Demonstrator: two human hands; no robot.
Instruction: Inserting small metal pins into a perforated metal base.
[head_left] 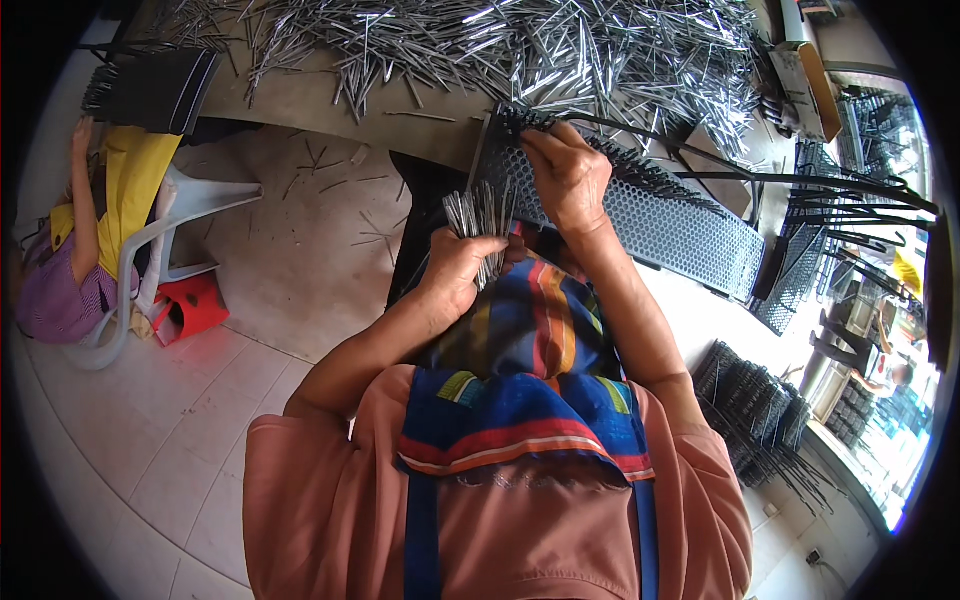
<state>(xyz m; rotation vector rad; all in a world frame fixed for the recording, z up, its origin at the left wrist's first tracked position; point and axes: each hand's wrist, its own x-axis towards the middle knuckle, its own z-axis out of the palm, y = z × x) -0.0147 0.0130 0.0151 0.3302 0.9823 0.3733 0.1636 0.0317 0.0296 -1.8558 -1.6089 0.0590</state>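
My left hand (455, 268) is wrapped round a bundle of thin silvery metal rods (478, 216), held upright above my lap. My right hand (572, 178) is pinched at the far left end of a long black perforated metal panel (690, 238), beside its row of dark prongs. Whatever lies between those right fingertips is too small or hidden to make out. The panel slants from the table edge down to the right, partly over my striped apron (540, 320).
A large heap of loose metal rods (560, 50) covers the table ahead. Black racks with long bars (850, 190) stand at the right, and more lie stacked (755, 410) on the floor. At the left a person in yellow (130, 185) sits on a white chair (195, 200) near a red bag (190, 305).
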